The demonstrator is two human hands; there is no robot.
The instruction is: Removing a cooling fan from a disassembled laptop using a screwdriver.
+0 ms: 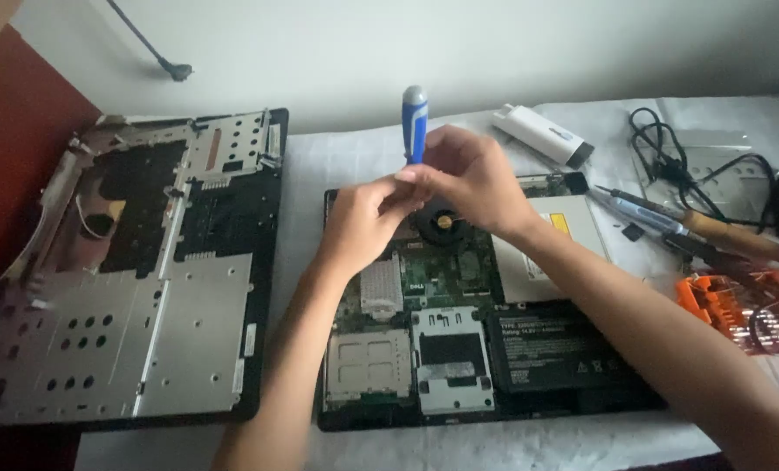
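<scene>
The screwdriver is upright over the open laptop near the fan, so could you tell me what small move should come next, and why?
Probably a steady turn of the screwdriver: the right hand wraps its shaft, the left hand steadies it lower down, and it stands upright beside the fan of the laptop base. The tip is hidden.

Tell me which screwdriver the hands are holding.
The blue-and-grey-handled screwdriver, standing upright between both hands; the other screwdriver lies untouched on the cloth at right.
</scene>
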